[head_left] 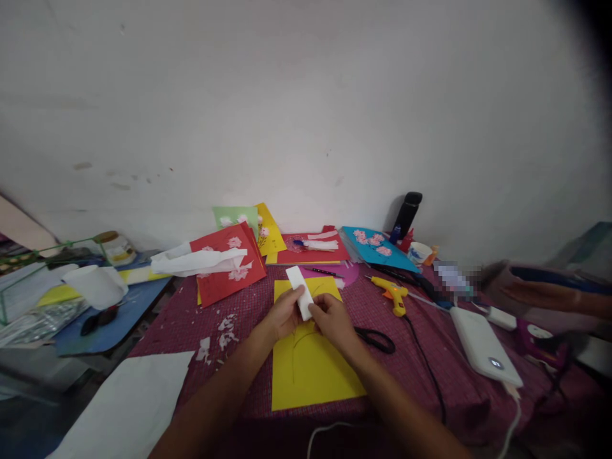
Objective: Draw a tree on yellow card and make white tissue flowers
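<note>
A folded strip of white paper (299, 288) is held between my two hands, tilted, above a yellow sheet (315, 376). My left hand (285, 312) pinches its left edge, and my right hand (331, 319) grips its lower right end with thumb and fingers. Thin curved lines are drawn on the yellow sheet, partly covered by my hands. Black-handled scissors (377, 340) lie beside the sheet's right edge, their blades hidden. Just beyond the sheet is a dark pen (320, 271).
A yellow glue gun (394, 293) with its cord and a white power bank (485, 347) lie on the right. Red cards (224, 287) and a blue card (396, 254) carry paper flowers. Paper scraps (227, 331) litter the cloth at left, near a large white sheet (129, 405).
</note>
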`<action>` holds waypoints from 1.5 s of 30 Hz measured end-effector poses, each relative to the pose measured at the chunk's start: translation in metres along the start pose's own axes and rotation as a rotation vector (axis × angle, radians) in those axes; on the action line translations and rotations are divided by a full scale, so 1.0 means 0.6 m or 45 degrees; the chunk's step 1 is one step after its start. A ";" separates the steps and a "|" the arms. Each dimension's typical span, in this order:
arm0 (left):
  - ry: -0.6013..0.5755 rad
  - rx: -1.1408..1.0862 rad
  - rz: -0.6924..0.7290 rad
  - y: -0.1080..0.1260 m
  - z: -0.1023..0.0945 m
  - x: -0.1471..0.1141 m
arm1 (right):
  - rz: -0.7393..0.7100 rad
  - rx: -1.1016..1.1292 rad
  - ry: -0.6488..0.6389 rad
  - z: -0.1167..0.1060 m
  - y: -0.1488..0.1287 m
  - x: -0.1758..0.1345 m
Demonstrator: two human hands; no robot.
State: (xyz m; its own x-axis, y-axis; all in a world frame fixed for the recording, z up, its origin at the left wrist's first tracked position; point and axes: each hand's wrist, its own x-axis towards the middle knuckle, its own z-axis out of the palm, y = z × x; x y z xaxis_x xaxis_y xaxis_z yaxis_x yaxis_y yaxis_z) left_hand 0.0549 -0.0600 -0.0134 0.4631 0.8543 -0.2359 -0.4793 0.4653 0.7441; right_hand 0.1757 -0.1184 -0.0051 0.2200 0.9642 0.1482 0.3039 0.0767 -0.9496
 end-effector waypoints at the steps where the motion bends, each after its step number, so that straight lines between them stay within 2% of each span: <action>1: 0.005 0.004 0.010 -0.001 0.000 0.001 | -0.030 -0.034 0.006 0.000 0.000 -0.002; 4: 0.061 0.004 0.076 -0.001 -0.002 0.004 | -0.146 -0.158 -0.015 -0.011 -0.003 -0.011; 6: 0.115 -0.001 0.089 0.004 -0.003 0.005 | -0.229 -0.279 -0.054 -0.034 -0.004 -0.020; 10: 0.186 -0.102 -0.057 0.022 -0.005 0.003 | -0.316 -0.732 -0.126 -0.112 0.004 -0.045; 13: 0.165 -0.232 -0.138 0.034 -0.005 -0.002 | -0.314 -1.100 -0.130 -0.167 0.013 -0.068; 15: 0.140 -0.296 -0.156 0.039 -0.005 -0.004 | -0.286 -1.249 -0.191 -0.189 0.017 -0.084; 20: 0.124 -0.353 -0.204 0.046 -0.008 -0.005 | -0.175 -1.444 -0.350 -0.199 0.013 -0.109; 26: 0.130 -0.369 -0.193 0.047 -0.013 -0.002 | -0.140 -1.447 -0.426 -0.195 0.000 -0.100; 28: 0.134 -0.377 -0.179 0.047 -0.014 -0.002 | -0.082 -1.349 -0.425 -0.199 0.001 -0.089; 30: 0.141 -0.383 -0.178 0.047 -0.013 -0.003 | 0.010 -1.102 -0.440 -0.209 0.005 -0.076; 33: 0.141 -0.384 -0.186 0.049 -0.012 -0.005 | 0.218 -0.433 -0.480 -0.231 0.017 -0.060; 37: 0.146 -0.382 -0.180 0.049 -0.010 -0.005 | 0.397 0.490 -0.342 -0.246 0.033 -0.068; 41: 0.170 -0.374 -0.171 0.047 -0.011 -0.004 | 0.448 1.045 -0.318 -0.224 0.032 -0.096; 45: 0.212 -0.324 -0.151 0.046 -0.009 -0.003 | 0.464 1.287 -0.359 -0.182 0.022 -0.112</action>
State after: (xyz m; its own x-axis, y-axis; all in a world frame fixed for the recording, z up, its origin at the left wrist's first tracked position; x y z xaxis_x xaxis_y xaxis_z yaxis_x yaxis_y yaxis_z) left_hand 0.0371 -0.0475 0.0041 0.4087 0.8071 -0.4261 -0.6103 0.5888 0.5300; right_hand 0.2663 -0.2098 0.0028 -0.1154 0.9845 -0.1320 -0.6601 -0.1753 -0.7305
